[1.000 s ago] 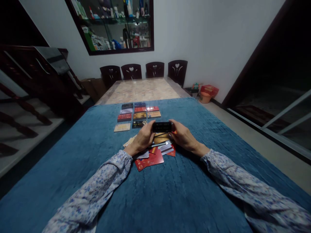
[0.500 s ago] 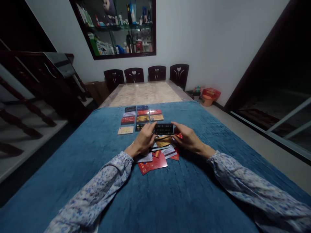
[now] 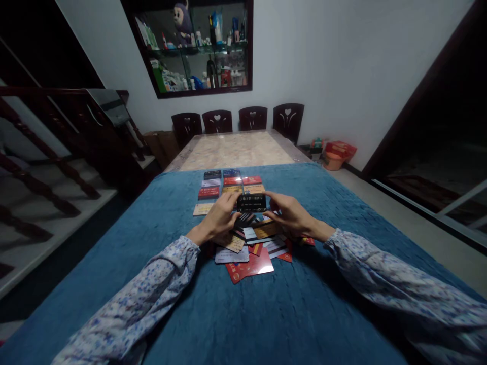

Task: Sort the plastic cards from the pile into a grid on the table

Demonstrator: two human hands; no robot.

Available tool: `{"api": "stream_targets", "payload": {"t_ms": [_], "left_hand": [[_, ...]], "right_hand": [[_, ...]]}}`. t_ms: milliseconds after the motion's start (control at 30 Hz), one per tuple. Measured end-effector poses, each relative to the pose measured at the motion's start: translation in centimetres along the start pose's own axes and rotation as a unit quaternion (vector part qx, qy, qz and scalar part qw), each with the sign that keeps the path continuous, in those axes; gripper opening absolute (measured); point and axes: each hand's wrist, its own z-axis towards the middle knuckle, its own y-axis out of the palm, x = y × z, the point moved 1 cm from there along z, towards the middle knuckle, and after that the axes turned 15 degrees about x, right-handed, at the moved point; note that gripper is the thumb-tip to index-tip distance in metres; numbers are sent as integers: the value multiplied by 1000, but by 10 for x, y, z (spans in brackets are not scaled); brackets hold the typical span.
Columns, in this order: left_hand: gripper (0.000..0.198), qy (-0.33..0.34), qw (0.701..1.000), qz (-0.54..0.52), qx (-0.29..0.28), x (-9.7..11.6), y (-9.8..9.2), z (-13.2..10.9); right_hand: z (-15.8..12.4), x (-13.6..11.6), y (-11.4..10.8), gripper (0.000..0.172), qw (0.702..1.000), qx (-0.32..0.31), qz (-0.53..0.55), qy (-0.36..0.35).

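A black card with pale printed characters is held upright between my two hands. My left hand grips its left edge with thumb and fingers, and my right hand pinches its right edge. Beneath them lies a loose heap of cards: a gold card, a white card, a red card and others overlapping. Behind my left hand, cards are laid in rows, among them a red card and a cream card partly covered by my fingers.
A blue cloth covers the near part of the table, and the patterned tabletop shows beyond it. Several dark chairs stand at the far end. A stair railing is on the left; an orange bucket sits on the floor at right.
The view has shifted, so the scene sits further right and slightly lower. Both hands still hold the black card, now nearer the laid-out rows, and more of the heap shows below them.
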Motion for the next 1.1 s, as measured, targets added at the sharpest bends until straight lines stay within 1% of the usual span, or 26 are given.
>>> {"api": "stream_targets", "payload": {"t_ms": [200, 433, 600, 800, 967, 1100], "left_hand": [[56, -15, 999, 29, -22, -12, -17, 3], [51, -39, 997, 53, -34, -33, -28, 5], [49, -53, 996, 57, -42, -51, -33, 8], [48, -68, 994, 71, -43, -76, -36, 14], [44, -89, 989, 104, -52, -99, -38, 21], [46, -96, 990, 96, -46, -114, -40, 27]], "right_hand": [[22, 0, 17, 55, 999, -33, 20, 12], [47, 4, 38, 54, 998, -51, 28, 13], [66, 7, 54, 52, 997, -72, 26, 27], [89, 14, 74, 51, 996, -84, 29, 31], [112, 12, 83, 47, 995, -91, 14, 38], [130, 15, 91, 45, 995, -101, -10, 23]]}}
